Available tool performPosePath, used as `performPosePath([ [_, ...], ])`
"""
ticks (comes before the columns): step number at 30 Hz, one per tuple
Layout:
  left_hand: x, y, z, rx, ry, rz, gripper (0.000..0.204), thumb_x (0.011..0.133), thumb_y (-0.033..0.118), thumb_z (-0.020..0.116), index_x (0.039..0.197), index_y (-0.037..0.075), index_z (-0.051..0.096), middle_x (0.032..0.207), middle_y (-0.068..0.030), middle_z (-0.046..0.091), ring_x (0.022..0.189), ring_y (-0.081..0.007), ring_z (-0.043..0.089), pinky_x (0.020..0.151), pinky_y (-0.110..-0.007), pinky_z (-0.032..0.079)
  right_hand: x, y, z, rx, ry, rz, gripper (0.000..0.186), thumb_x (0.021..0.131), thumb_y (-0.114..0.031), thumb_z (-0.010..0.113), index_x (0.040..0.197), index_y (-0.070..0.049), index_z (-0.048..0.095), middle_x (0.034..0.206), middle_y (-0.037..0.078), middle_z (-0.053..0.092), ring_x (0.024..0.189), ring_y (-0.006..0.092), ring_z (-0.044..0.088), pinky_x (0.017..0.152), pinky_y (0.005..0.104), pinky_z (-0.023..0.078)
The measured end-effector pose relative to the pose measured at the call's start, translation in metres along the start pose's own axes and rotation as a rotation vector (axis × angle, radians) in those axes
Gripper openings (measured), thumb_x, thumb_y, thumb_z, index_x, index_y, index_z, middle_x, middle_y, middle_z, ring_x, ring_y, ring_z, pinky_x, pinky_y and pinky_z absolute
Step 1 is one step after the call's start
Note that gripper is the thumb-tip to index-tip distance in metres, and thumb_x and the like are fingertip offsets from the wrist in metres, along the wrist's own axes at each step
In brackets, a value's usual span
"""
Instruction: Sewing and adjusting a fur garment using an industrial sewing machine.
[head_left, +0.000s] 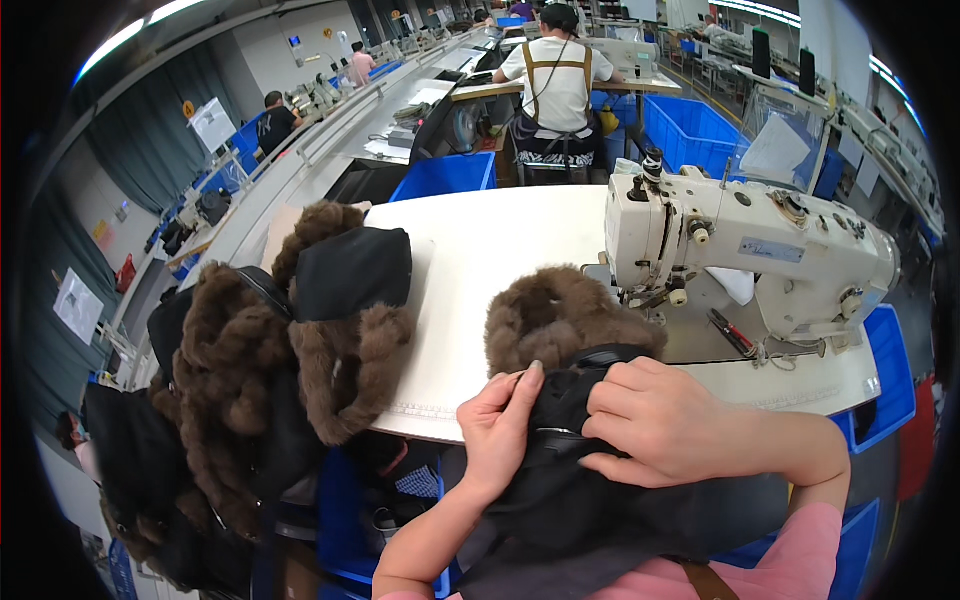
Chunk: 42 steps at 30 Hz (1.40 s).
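Note:
In front of me, a black fabric piece with brown fur trim (560,318) lies partly on the white sewing table and hangs over its near edge toward my lap. My left hand (497,425) pinches the fabric's left edge between thumb and forefinger, just below the fur. On the other side, my right hand (655,415) is closed, its curled fingers gripping the black cloth. Between the hands a thin shiny strip (556,432) shows on the fabric. The fur loop rests close to the needle area of a white sewing machine (740,235). What lies under my fingers is hidden.
Similar fur-trimmed black pieces (352,300) are heaped at the table's left. Red-handled snips (732,335) lie on the machine bed. Blue bins (895,375) stand right of and below the table (450,225). Ahead, a person in a white shirt (560,85) sits at another table.

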<state>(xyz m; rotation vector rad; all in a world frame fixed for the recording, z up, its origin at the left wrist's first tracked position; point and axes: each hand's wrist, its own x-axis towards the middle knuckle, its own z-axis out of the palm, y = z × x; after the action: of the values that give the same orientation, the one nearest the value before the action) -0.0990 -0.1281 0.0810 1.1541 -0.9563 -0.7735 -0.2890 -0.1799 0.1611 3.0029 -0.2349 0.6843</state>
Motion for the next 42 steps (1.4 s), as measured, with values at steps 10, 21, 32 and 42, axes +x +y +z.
performPosePath([
  [10,-0.001,0.001,0.027,-0.256,-0.078,-0.227,0.022,0.093,0.019,0.07,0.087,-0.002,0.073,0.076,0.0025,0.064,0.068,-0.002,0.05,0.06,-0.019,0.041,0.025,-0.005,-0.014,-0.034,-0.568,0.097,0.021,0.08,-0.017,0.066,0.091,0.0,0.06,0.075,0.012,0.066,0.067,0.028,0.069,0.055,0.0378,0.052],
  [21,-0.003,0.009,0.02,-0.279,-0.155,-0.421,0.029,0.092,0.03,0.071,0.088,0.002,0.073,0.074,-0.0005,0.066,0.053,-0.0074,0.06,0.047,-0.019,0.044,-0.009,0.016,-0.014,-0.542,0.238,-0.582,0.022,0.074,-0.019,0.07,0.095,-0.015,0.067,0.067,-0.004,0.035,0.055,0.0079,0.035,0.046,0.0244,0.024],
  [32,-0.019,-0.009,-0.04,-0.117,-0.426,-0.131,0.017,0.09,0.007,0.067,0.101,-0.004,0.073,0.083,-0.0035,0.07,0.074,-0.0073,0.06,0.067,-0.021,0.047,-0.061,-0.01,0.03,0.077,0.3,-0.425,0.027,0.082,-0.017,0.065,0.107,-0.012,0.071,0.089,0.0,0.058,0.08,0.0133,0.058,0.067,0.0244,0.048],
  [42,-0.046,0.032,-0.028,0.445,-0.469,0.701,0.028,0.067,0.01,0.084,0.094,0.005,0.076,0.071,-0.003,0.065,0.065,-0.0176,0.062,0.057,-0.027,0.051,-0.035,-0.017,-0.012,0.065,-0.108,0.278,0.036,0.081,-0.01,0.069,0.115,-0.002,0.062,0.108,0.009,0.064,0.092,0.0243,0.061,0.073,0.0315,0.054],
])
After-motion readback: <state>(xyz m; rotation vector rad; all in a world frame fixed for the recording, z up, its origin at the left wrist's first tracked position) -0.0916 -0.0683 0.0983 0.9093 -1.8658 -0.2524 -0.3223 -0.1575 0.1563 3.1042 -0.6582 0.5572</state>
